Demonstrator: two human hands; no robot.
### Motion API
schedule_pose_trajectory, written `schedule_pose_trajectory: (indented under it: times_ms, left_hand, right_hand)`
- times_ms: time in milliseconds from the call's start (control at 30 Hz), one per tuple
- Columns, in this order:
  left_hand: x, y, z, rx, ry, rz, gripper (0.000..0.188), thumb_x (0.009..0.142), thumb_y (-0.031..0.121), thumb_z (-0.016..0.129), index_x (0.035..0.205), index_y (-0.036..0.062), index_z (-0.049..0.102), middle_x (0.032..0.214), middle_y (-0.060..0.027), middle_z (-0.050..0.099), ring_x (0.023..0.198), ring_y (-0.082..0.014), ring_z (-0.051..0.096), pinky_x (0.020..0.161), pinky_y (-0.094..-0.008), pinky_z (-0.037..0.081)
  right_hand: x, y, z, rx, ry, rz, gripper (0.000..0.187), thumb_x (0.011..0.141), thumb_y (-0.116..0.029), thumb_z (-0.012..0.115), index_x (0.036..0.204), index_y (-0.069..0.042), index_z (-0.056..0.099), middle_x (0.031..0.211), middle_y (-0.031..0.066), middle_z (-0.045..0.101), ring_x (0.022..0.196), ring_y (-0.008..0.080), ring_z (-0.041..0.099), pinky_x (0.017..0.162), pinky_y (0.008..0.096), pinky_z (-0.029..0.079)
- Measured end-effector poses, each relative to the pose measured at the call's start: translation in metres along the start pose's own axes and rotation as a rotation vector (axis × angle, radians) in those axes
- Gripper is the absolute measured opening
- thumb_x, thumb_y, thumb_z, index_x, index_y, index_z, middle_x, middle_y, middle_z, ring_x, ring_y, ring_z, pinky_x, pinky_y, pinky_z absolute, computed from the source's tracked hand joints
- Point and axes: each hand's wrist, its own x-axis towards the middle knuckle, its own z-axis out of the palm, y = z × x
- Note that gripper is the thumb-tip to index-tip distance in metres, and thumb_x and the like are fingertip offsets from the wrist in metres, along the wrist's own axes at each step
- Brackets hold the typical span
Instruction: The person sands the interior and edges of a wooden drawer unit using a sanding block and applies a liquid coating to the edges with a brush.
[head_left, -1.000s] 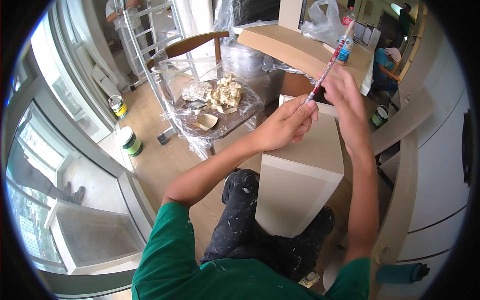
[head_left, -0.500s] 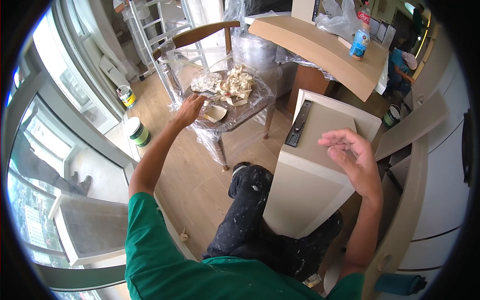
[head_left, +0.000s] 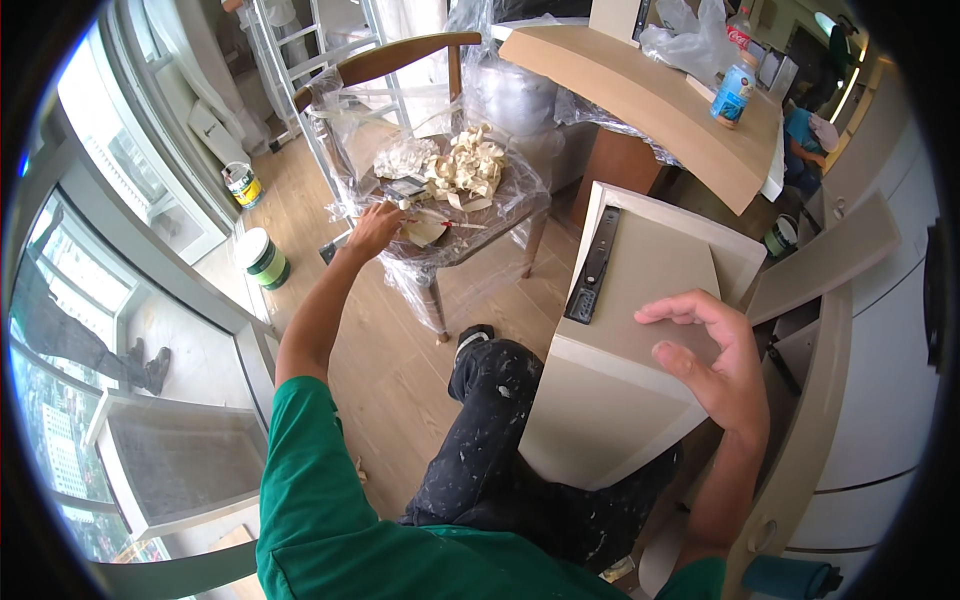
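Observation:
My left hand [head_left: 375,229] is at the near edge of a plastic-wrapped chair [head_left: 480,238], fingers closed on a thin red-and-white stick-like tool [head_left: 452,225]. The tool points right, above a cream curved scrap [head_left: 424,233]. Behind it on the seat lie a small grey flat item [head_left: 405,189] and a heap of crumpled peeled strips [head_left: 470,170]. My right hand [head_left: 705,355] is open, thumb and fingers apart and curved, over a beige drawer-like box [head_left: 620,400] standing between my legs. A black metal slide rail [head_left: 596,265] runs along the box's left edge.
Paint tubs [head_left: 262,258] [head_left: 242,186] stand by the window at left. A stepladder [head_left: 320,60] is behind the chair. Cardboard [head_left: 650,100] with a bottle [head_left: 735,90] covers a table at the back. Cabinets line the right; another person [head_left: 803,140] crouches far right.
My left hand has drawn back slightly toward me, and the red-and-white tool now shows at its fingers. My right hand has lowered a little, its thumb and fingers further apart.

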Motion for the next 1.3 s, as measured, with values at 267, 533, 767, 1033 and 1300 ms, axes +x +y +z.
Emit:
schedule_pose_trajectory:
  times_ms: [267,533,767,1033,1300]
  left_hand:
    - [-0.001,-0.003,-0.006,0.017,0.041,-0.021,0.032,0.094,0.015,0.069,0.126,0.0119,0.068,0.129,-0.0130,0.064,0.130,-0.0344,0.055,0.115,-0.0479,0.041]
    - [0.052,0.006,-0.012,-0.092,0.238,-0.186,0.040,0.091,0.019,0.071,0.129,0.0096,0.066,0.124,-0.0167,0.066,0.122,-0.0377,0.061,0.106,-0.0483,0.049]
    - [0.075,0.012,0.004,-0.048,0.092,-0.246,0.031,0.088,0.023,0.076,0.117,0.0110,0.076,0.124,-0.0169,0.068,0.122,-0.0373,0.062,0.104,-0.0484,0.052]
    - [0.073,0.009,-0.004,0.202,0.409,-0.283,0.014,0.093,0.017,0.063,0.095,0.0076,0.074,0.100,-0.0124,0.074,0.097,-0.0329,0.073,0.085,-0.0453,0.060]
    - [0.103,0.039,-0.097,-0.213,0.987,-0.480,0.019,0.104,0.024,0.064,0.103,0.0051,0.068,0.097,-0.0116,0.074,0.086,-0.0284,0.075,0.073,-0.0373,0.058]
  right_hand:
    - [0.000,0.000,0.001,-0.002,0.001,0.006,0.033,0.088,-0.021,0.082,0.113,-0.001,0.074,0.111,0.0107,0.076,0.106,0.0209,0.067,0.101,0.0359,0.046]
    - [0.002,-0.003,0.003,0.018,-0.013,0.015,0.032,0.086,-0.016,0.083,0.112,0.000,0.074,0.107,0.0115,0.074,0.104,0.0201,0.067,0.097,0.0333,0.050]
    - [0.001,-0.002,0.002,0.010,-0.018,0.017,0.032,0.087,-0.014,0.083,0.112,0.001,0.073,0.107,0.0122,0.073,0.101,0.0206,0.068,0.094,0.0332,0.051]
    - [0.003,-0.003,0.002,0.020,-0.019,0.023,0.032,0.086,-0.015,0.084,0.112,0.002,0.074,0.105,0.0123,0.073,0.101,0.0204,0.069,0.093,0.0327,0.052]
    - [0.002,-0.004,0.007,-0.014,0.011,-0.032,0.032,0.086,-0.016,0.084,0.111,0.000,0.074,0.104,0.0106,0.075,0.100,0.0208,0.069,0.093,0.0336,0.052]
